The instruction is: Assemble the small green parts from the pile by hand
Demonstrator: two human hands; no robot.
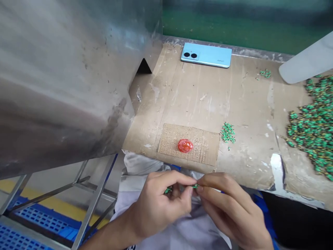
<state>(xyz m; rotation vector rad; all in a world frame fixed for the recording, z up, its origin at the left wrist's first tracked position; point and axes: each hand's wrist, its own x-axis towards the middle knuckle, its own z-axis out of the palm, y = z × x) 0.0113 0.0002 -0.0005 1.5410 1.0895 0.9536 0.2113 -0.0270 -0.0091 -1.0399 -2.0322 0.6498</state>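
My left hand is closed in front of the table edge, with several small green parts tucked inside its curled fingers. Thumb and forefinger pinch a small green piece at the fingertips. My right hand meets it there, its fingertips closed on the same piece; their exact kind is too small to tell. Just beyond the hands, a red, shiny, rounded lump rests on a cardboard piece. A small heap of green parts lies right of the cardboard.
A large pile of green parts covers the table's right side, beside a whitish cylinder. At the back lies a light blue phone. A big metal sheet structure stands on the left, above a metal frame.
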